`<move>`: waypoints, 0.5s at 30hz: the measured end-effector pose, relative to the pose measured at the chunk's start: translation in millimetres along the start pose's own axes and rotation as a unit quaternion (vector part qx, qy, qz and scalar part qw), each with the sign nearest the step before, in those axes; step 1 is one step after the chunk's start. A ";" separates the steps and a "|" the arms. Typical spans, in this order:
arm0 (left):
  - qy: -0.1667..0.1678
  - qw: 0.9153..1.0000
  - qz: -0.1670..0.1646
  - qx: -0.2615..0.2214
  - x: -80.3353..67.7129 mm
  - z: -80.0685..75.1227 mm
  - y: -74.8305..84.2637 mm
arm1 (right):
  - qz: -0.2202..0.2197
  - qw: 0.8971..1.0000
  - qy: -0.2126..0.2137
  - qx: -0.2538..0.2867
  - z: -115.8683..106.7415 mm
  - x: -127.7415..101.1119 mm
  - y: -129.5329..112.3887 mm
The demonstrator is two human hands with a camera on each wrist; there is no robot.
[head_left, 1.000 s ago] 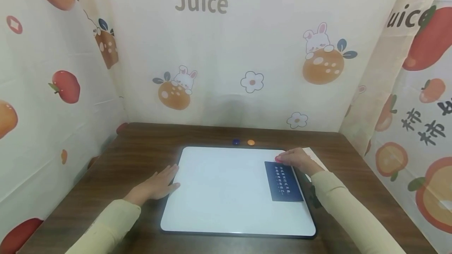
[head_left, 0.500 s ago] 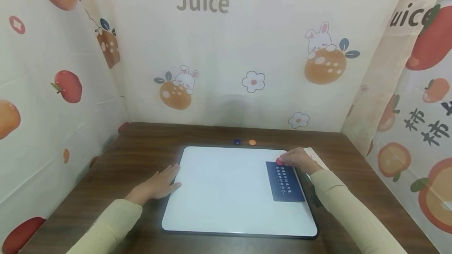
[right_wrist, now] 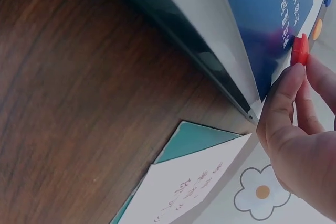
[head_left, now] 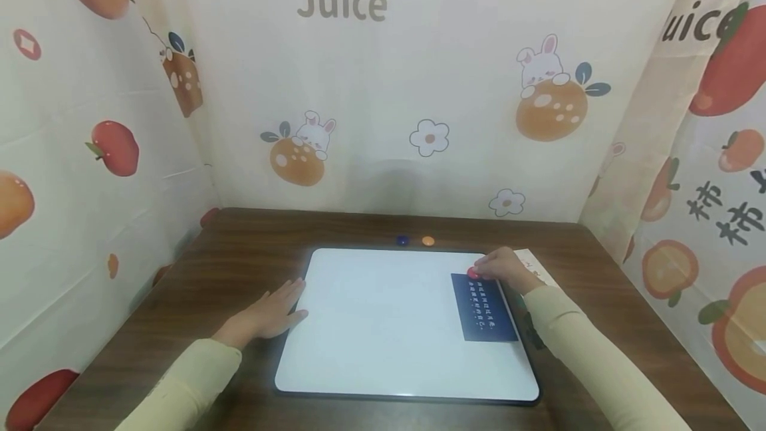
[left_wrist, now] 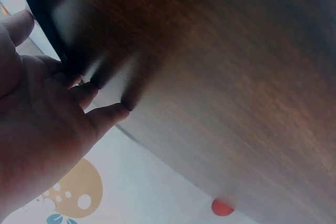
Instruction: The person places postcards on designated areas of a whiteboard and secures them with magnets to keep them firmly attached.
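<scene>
A whiteboard with a dark frame lies on the table. On its right part lies a dark blue card printed with white characters. My right hand pinches a red round magnet between thumb and fingers, right at the far edge of the card. At the board's left edge, my left hand rests with fingers extended and thumb over the frame. The left wrist view shows that hand from the palm side, fingertips along the dark frame.
Beyond the board's far edge are a blue magnet and an orange magnet. Right of the board, partly behind my right arm, a white card with handwriting overlaps a green one. Fruit-printed cloth surrounds the wooden table.
My right hand has drawn the red magnet slightly nearer, over the blue card's far edge, and its knuckles are more raised. My left hand stays in place.
</scene>
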State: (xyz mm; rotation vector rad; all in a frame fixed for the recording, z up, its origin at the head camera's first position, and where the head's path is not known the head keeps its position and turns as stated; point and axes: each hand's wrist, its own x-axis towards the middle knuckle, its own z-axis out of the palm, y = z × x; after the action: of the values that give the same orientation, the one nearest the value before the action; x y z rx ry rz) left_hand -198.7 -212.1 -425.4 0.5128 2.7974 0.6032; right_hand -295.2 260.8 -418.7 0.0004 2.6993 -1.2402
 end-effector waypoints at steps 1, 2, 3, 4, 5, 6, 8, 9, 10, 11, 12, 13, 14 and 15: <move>0.001 1.000 -0.001 0.001 0.1 0.1 0.0 | -0.001 1.000 0.003 -0.003 -0.1 0.8 0.4; 0.001 1.000 -0.001 0.001 0.2 0.2 0.1 | -0.002 1.000 0.006 -0.005 -0.1 1.4 0.7; 0.002 1.000 -0.003 0.001 0.1 0.2 0.1 | -0.001 1.000 0.009 -0.006 0.1 1.8 0.8; 0.002 1.000 -0.004 0.001 0.1 0.3 0.2 | -0.001 1.000 0.012 -0.009 0.2 2.3 1.1; 0.002 1.000 -0.004 0.000 0.0 0.4 0.3 | -0.002 1.000 0.014 -0.011 0.1 2.3 1.0; 0.002 1.000 -0.005 0.000 -0.1 0.4 0.4 | -0.001 1.000 0.016 -0.014 0.3 2.2 1.0; 0.002 1.000 -0.004 -0.001 -0.5 0.3 0.5 | -0.002 1.000 0.018 -0.014 0.5 1.6 0.8; 0.002 1.000 -0.004 -0.002 -0.6 0.2 0.5 | -0.002 1.000 0.017 -0.015 0.6 1.4 0.9; 0.002 1.000 -0.003 -0.001 -0.8 0.2 0.5 | -0.002 1.000 0.016 -0.016 0.6 1.1 0.9; 0.002 1.000 -0.003 -0.002 -0.9 0.1 0.6 | -0.001 1.000 0.015 -0.018 0.5 0.9 0.8; 0.001 1.000 -0.003 -0.001 -1.0 0.0 0.6 | 0.002 1.000 0.015 -0.020 0.2 1.0 0.8; 0.001 1.000 -0.003 -0.001 -1.1 -0.1 0.6 | 0.004 1.000 0.013 -0.021 -0.3 1.0 0.6; 0.001 1.000 -0.003 -0.001 -1.1 -0.2 0.8 | 0.005 1.000 0.013 -0.024 -1.0 1.3 0.5; 0.002 1.000 -0.003 -0.001 -1.1 -0.3 0.9 | 0.006 1.000 0.012 -0.027 -2.0 1.5 0.4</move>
State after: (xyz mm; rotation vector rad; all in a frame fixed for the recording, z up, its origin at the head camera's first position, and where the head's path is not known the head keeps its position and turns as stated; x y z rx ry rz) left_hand -197.5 -211.9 -424.6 0.5037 2.7998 0.6065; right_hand -297.0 262.5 -418.0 0.0250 2.7469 -1.1712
